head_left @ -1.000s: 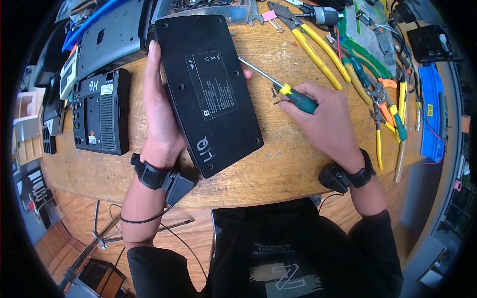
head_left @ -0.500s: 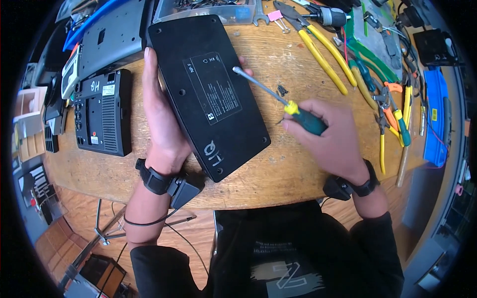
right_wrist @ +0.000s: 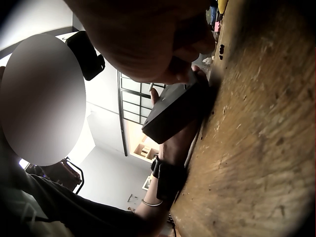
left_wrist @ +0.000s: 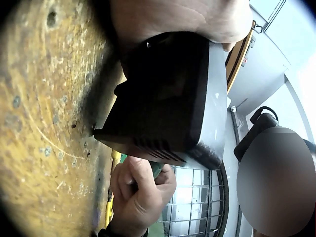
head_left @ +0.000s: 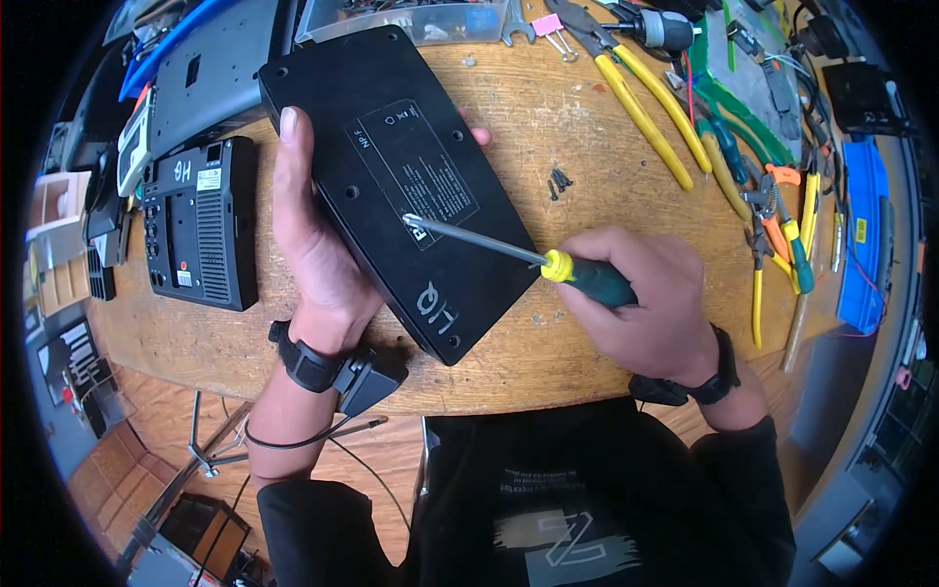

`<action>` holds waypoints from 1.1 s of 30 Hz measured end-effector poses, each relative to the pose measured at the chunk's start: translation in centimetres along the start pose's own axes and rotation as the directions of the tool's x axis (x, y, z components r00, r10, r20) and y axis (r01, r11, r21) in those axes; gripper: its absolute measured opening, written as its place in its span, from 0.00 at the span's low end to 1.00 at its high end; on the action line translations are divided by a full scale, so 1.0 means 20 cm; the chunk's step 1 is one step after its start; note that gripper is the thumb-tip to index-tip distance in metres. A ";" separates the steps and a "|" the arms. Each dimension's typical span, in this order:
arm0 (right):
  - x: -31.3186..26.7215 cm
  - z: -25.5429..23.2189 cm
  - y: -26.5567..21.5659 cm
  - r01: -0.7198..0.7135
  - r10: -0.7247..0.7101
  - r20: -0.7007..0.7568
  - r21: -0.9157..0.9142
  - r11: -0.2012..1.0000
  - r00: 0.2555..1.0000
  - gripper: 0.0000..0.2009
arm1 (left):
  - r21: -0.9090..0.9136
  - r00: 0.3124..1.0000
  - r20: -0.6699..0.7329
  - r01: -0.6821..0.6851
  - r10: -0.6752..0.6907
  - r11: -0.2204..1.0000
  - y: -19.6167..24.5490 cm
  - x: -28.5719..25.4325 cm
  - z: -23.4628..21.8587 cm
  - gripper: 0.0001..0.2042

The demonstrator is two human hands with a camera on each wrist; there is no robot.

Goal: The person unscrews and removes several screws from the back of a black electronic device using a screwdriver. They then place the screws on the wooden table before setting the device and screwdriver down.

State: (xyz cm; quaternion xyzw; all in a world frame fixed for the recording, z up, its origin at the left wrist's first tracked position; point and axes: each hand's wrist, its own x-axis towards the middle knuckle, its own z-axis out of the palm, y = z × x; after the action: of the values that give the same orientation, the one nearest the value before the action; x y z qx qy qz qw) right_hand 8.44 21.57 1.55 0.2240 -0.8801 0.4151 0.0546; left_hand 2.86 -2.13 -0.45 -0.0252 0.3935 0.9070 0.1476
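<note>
In the head view my left hand [head_left: 323,259] holds a flat black device case [head_left: 377,186] tilted over the bench, thumb along its left edge, other fingers mostly hidden underneath. Its label side faces up, with screw holes around it and "HQ" marked near the lower end. My right hand [head_left: 646,298] grips a screwdriver [head_left: 599,282] by its green and yellow handle. The shaft crosses the case, its tip over the label's lower corner. Several dark screws [head_left: 558,183] lie just right of the case. Vent slots [left_wrist: 158,150] show on the case's end in the left wrist view.
A second black device [head_left: 201,225] lies at the left, below a larger black panel [head_left: 220,88]. A clear parts bin [head_left: 411,24] stands at the back. Yellow-handled cutters [head_left: 650,112], pliers [head_left: 761,240] and a blue tray [head_left: 863,235] lie to the right.
The screwdriver tip has moved from the case's right edge leftward and down across its label. My right hand has come lower, leaving the loose screws uncovered. The case has turned slightly counter-clockwise.
</note>
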 end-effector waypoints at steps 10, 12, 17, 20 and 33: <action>-0.02 -0.01 0.01 0.154 -0.149 0.115 -0.031 0.988 0.982 0.15 | 0.050 0.997 -0.080 -0.016 0.020 0.999 0.00 -0.01 0.05 0.37; -0.01 -0.02 0.02 0.141 -0.136 0.154 -0.021 0.990 0.979 0.15 | 0.064 0.996 -0.085 -0.021 0.027 0.998 0.01 0.00 0.06 0.37; 0.02 -0.05 0.06 0.071 -0.087 0.155 0.108 0.992 0.984 0.13 | 0.107 1.000 -0.003 0.025 -0.025 0.994 0.02 0.00 -0.01 0.43; 0.06 -0.11 0.07 0.007 -0.010 0.041 0.082 0.997 0.999 0.13 | 0.117 1.000 -0.014 0.018 -0.016 0.993 0.02 0.00 0.00 0.43; 0.07 -0.42 0.05 -0.127 0.151 -0.082 0.246 0.961 0.985 0.18 | 0.101 0.998 0.025 0.055 -0.058 0.993 0.02 0.00 -0.03 0.46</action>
State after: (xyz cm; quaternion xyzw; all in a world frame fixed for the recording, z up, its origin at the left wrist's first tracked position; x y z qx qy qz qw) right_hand 6.02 27.88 6.73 0.1454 -0.8332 0.5318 0.0420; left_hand 2.61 -2.84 -0.64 -0.0165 0.4356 0.8818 0.1799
